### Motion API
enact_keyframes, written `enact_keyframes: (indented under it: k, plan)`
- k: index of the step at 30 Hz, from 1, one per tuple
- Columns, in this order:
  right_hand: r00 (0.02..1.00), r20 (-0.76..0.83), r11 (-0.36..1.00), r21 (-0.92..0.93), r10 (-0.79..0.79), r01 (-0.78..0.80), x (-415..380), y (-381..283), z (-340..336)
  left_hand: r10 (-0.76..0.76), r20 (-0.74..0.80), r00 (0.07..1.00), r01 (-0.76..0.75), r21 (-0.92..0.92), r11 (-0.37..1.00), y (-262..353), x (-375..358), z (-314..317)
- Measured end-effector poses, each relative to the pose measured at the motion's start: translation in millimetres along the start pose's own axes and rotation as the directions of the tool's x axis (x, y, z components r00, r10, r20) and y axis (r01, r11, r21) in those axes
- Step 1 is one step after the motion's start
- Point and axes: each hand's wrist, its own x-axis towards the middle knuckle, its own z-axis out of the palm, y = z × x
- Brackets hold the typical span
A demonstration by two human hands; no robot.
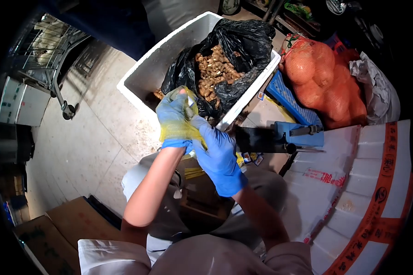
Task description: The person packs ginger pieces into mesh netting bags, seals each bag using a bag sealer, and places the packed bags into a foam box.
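Cardboard boxes (55, 229) lie at seven o'clock on the tiled floor, and a wire cart (50, 50) stands at ten o'clock. Near the centre, the left hand (175, 117), in a blue glove, is closed around a yellow mesh bag (183, 130); the right hand (218, 153), also gloved, grips the same bag just beside it. Behind them at twelve o'clock, a white foam box (151, 73) holds a black plastic bag (243, 41) of ginger (215, 71). An orange net sack (323, 78) sits at two o'clock, a blue sealing tool (298, 135) at three o'clock.
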Motion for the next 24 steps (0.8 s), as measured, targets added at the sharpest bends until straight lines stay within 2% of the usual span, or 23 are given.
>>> enact_keyframes:
  k: [2, 3, 5, 6, 8, 9, 10, 12, 13, 14, 15, 16, 17, 18, 19, 21, 22, 23, 24]
  plan:
    - [0.976, 0.140, 0.918, -0.338, -0.168, 0.207, 0, -8, -6, 0.013, 0.013, 1.000, -0.012, -0.034, 0.999, 7, 4, -14]
    - [0.946, 0.237, 0.910, -0.298, -0.222, 0.288, 0, -18, -5, 0.022, 0.017, 1.000, -0.020, -0.073, 0.997, 8, 6, -22]
    - [0.850, 0.347, 0.859, -0.187, -0.396, 0.476, -11, -45, 5, 0.260, 0.126, 0.957, -0.269, 0.061, 0.961, 27, 3, -22]
    - [0.776, 0.390, 0.815, -0.101, -0.495, 0.570, -16, -53, 6, 0.203, 0.057, 0.978, -0.208, 0.103, 0.973, 45, 0, -20]
    - [0.712, 0.465, 0.728, -0.186, -0.526, 0.660, -25, -63, 6, 0.287, 0.049, 0.957, -0.291, 0.212, 0.933, 76, -3, -22]
    - [0.685, 0.586, 0.765, -0.165, -0.431, 0.623, -30, -56, 12, 0.326, 0.034, 0.945, -0.328, 0.103, 0.939, 82, 2, -29]
    - [0.685, 0.534, 0.752, -0.131, -0.495, 0.646, -19, -42, 11, 0.300, 0.056, 0.952, -0.305, 0.188, 0.933, 84, 12, -47]
    - [0.713, 0.534, 0.820, -0.061, -0.455, 0.569, 2, -9, 13, 0.320, 0.087, 0.943, -0.331, 0.284, 0.900, 85, 21, -67]
    - [0.703, 0.566, 0.785, -0.149, -0.431, 0.601, 8, 14, 16, 0.317, 0.013, 0.948, -0.307, 0.285, 0.908, 81, 23, -70]
    - [0.697, 0.593, 0.740, -0.237, -0.403, 0.630, 13, 42, 21, 0.309, 0.009, 0.951, -0.299, 0.288, 0.910, 75, 30, -80]
    - [0.797, 0.578, 0.894, -0.246, -0.176, 0.375, 22, 69, 30, 0.276, 0.021, 0.961, -0.272, 0.258, 0.927, 67, 39, -95]
    - [0.826, 0.559, 0.964, -0.251, 0.072, 0.085, 32, 96, 41, 0.243, 0.036, 0.969, -0.244, 0.229, 0.942, 59, 45, -105]
    - [0.810, 0.477, 0.940, -0.209, 0.340, -0.271, 47, 123, 53, 0.243, 0.046, 0.969, -0.247, 0.219, 0.944, 52, 46, -109]
    - [0.701, 0.408, 0.797, -0.130, 0.585, -0.590, 62, 149, 65, 0.240, 0.052, 0.969, -0.246, 0.223, 0.943, 46, 47, -111]
    - [0.703, 0.400, 0.795, -0.125, 0.588, -0.593, 69, 177, 82, 0.208, 0.025, 0.978, -0.209, 0.213, 0.954, 41, 50, -111]
    - [0.724, 0.259, 0.732, -0.494, 0.640, -0.469, 68, 228, 127, 0.173, 0.035, 0.984, -0.177, 0.233, 0.956, 35, 54, -109]
    - [0.717, 0.308, 0.738, -0.531, 0.626, -0.416, 60, 244, 151, 0.174, 0.048, 0.984, -0.181, 0.238, 0.954, 32, 59, -108]
    - [0.525, 0.449, 0.691, -0.479, 0.723, -0.541, 64, 228, 163, 0.155, 0.029, 0.988, -0.157, 0.250, 0.955, 29, 61, -107]
    - [0.475, 0.563, 0.734, -0.462, 0.676, -0.497, 53, 222, 182, 0.130, 0.004, 0.992, -0.126, 0.263, 0.956, 24, 62, -106]
